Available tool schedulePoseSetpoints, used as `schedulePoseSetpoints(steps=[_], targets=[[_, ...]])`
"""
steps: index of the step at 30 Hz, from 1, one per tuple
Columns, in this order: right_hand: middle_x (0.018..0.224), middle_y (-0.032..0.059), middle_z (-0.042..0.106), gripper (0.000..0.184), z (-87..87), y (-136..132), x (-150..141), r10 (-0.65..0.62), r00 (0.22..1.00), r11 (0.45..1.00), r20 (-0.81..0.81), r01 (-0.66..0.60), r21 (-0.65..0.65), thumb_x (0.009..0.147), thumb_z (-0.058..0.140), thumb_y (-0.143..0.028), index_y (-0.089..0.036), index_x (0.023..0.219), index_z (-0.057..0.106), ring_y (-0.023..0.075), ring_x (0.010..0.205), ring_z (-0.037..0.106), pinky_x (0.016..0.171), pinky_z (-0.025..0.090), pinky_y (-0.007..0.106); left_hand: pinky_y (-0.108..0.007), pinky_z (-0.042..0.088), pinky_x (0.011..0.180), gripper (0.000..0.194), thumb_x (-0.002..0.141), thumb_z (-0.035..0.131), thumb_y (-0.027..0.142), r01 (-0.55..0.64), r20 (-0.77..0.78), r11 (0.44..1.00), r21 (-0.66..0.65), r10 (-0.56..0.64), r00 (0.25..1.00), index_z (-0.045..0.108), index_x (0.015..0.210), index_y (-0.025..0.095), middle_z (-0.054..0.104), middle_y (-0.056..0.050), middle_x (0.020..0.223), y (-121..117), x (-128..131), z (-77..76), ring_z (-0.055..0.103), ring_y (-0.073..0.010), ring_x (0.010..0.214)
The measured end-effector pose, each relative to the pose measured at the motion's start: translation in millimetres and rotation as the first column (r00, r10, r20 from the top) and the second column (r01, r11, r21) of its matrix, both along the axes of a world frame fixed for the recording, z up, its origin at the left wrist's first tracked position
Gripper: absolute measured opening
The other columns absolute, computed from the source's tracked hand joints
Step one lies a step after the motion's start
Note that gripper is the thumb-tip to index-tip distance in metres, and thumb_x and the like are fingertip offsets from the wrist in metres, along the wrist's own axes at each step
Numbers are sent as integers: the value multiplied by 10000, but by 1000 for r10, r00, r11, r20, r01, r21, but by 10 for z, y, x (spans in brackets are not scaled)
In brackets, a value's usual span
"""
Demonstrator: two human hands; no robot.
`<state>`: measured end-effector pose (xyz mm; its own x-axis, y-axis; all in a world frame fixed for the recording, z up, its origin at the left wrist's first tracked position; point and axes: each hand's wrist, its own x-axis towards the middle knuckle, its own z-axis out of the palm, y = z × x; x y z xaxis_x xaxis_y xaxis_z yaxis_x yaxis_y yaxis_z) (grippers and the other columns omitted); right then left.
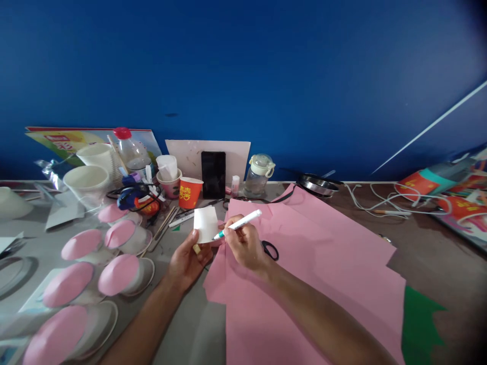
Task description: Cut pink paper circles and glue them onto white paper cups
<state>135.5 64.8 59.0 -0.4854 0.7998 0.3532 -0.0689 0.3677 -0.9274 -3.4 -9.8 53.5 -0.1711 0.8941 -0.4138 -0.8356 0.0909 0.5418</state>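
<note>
My left hand [190,261] grips a small white paper piece [206,223] by its lower left edge, thumb in front. A pale yellow bit [197,249] shows by its fingers; what it is I cannot make out. Held like a pen in my right hand [245,246] is a white marker [243,221] with a green tip. That tip is at the paper's lower right edge; whether it touches I cannot tell. Under my right forearm lie large pink paper sheets [323,294], and black scissors [270,250] rest partly hidden beside my right hand.
Several white paper cups with pink paper tops [119,274] lie at the left. Stacked cups [87,178], a bottle [131,152], a red cup [190,192], a phone [213,175] and a glass jar [258,177] stand along the blue wall. A white cable [365,205] and green paper [420,324] are right.
</note>
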Motion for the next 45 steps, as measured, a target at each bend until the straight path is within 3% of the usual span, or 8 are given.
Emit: schedulePoseSetpoints(steps=[9, 21, 27, 31, 36, 45], targets=[[630, -20, 509, 179, 13, 9, -19, -32, 992, 995, -126, 19, -103, 904, 489, -330, -189, 796, 509, 111, 566, 487, 542, 396, 230, -234, 455, 467, 116, 826, 625, 231, 2, -24, 1000, 1, -2, 1000, 633, 808, 117, 584, 5, 576, -1, -1, -20, 400, -62, 380], [668, 6, 549, 150, -45, 17, -25, -55, 993, 994, -102, 45, -102, 903, 504, -336, -209, 827, 524, 140, 610, 528, 564, 430, 256, -221, 422, 432, 164, 866, 572, 255, 18, -20, 999, 36, -17, 1000, 627, 797, 117, 553, 5, 550, 2, -3, -42, 395, -65, 379], [673, 1, 544, 144, -23, 42, -18, -77, 993, 992, -92, 68, -106, 895, 503, -329, -206, 822, 514, 135, 613, 526, 566, 429, 248, -232, 432, 432, 199, 917, 467, 209, -13, 0, 998, -59, 13, 1000, 628, 830, 131, 555, -3, 548, -6, -2, 7, 432, -86, 382], [673, -1, 541, 149, -23, 60, -16, -85, 992, 990, -94, 73, -124, 891, 506, -341, -203, 834, 513, 132, 605, 515, 555, 415, 245, -234, 417, 411, 190, 906, 499, 235, -11, 33, 1000, 12, 10, 999, 628, 819, 126, 547, -3, 553, -9, -14, 3, 425, -84, 371], [672, -17, 532, 145, -28, 72, -19, -74, 991, 989, -109, 60, -132, 897, 496, -325, -198, 829, 510, 121, 612, 510, 574, 410, 237, -252, 435, 421, 211, 923, 462, 234, -43, 20, 995, -86, 45, 999, 627, 858, 120, 596, -31, 601, -12, -28, 22, 448, -92, 374], [675, -10, 543, 113, -9, 72, -33, -78, 987, 987, -141, 56, -148, 884, 512, -296, -200, 824, 517, 121, 603, 505, 551, 404, 234, -236, 408, 434, 169, 823, 641, 282, 6, 39, 998, 62, -8, 999, 612, 841, 117, 596, 1, 594, -10, -40, -22, 398, -60, 383]])
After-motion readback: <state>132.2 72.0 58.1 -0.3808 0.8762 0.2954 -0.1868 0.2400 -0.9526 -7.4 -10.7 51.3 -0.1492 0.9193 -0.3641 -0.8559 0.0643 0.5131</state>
